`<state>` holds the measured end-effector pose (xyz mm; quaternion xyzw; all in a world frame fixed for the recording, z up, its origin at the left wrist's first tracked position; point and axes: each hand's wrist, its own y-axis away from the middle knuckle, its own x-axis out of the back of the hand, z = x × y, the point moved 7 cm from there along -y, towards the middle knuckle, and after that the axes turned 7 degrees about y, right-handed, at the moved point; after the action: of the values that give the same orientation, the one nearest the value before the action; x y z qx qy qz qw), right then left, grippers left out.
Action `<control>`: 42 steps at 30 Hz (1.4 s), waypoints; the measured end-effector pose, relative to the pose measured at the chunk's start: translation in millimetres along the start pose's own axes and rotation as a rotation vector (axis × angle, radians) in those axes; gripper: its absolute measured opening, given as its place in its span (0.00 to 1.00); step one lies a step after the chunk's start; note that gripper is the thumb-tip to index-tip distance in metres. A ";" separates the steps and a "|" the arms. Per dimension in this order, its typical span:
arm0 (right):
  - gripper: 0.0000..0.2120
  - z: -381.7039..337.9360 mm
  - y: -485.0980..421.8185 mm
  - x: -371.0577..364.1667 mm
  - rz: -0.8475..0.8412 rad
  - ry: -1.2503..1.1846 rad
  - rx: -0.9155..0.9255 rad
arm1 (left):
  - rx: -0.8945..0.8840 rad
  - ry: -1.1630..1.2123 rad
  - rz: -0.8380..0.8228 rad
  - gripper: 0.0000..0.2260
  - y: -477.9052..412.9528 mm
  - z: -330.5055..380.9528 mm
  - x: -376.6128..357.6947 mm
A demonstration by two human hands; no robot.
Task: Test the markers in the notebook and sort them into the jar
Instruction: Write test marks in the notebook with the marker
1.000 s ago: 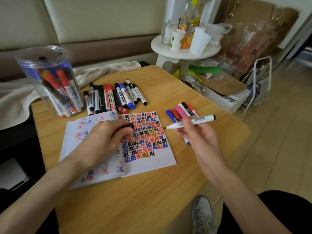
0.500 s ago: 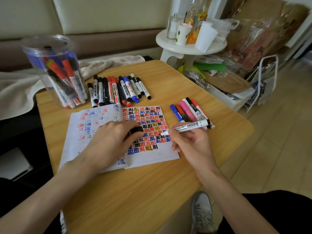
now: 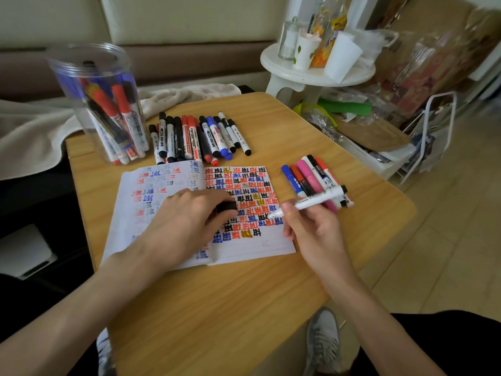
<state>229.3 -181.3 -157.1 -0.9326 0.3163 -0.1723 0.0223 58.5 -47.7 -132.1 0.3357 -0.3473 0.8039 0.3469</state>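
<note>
A person works at a light wooden worktop (image 3: pixel 217 308). The right hand (image 3: pixel 314 234) pinches an uncapped white-barrelled marker (image 3: pixel 311 202) in a closed grip, tip down at the right page of the open lined paper notebook (image 3: pixel 271 248), which is mostly filled with red, blue and black test marks. The left hand (image 3: pixel 184 226) rests on the notebook, fingers curled round a small black cap (image 3: pixel 226 207). A tall clear plastic jar (image 3: pixel 86 54) at far left already holds many markers (a fair share sorted, apparently). A row of capped markers (image 3: pixel 195 137) behind the notebook and a smaller cluster (image 3: pixel 306 180) to its right seem left to handle.
</note>
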 end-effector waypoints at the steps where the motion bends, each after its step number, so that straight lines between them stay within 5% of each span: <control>1: 0.11 0.0 -0.2 -1.0 -0.004 -0.001 0.002 | 0.000 0.004 -0.001 0.13 0.2 -0.2 0.0; 19: 0.01 5.9 -2.9 -10.0 -0.051 0.033 0.082 | -0.002 0.024 0.014 0.13 0.9 -1.0 0.0; 42: 0.02 5.2 -2.0 -7.6 -0.033 0.064 0.069 | -0.009 0.009 0.018 0.14 0.4 -2.2 -0.7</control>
<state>226.5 -175.5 -164.0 -0.9303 0.2954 -0.2133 0.0413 57.9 -46.4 -133.9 0.3272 -0.3523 0.8069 0.3430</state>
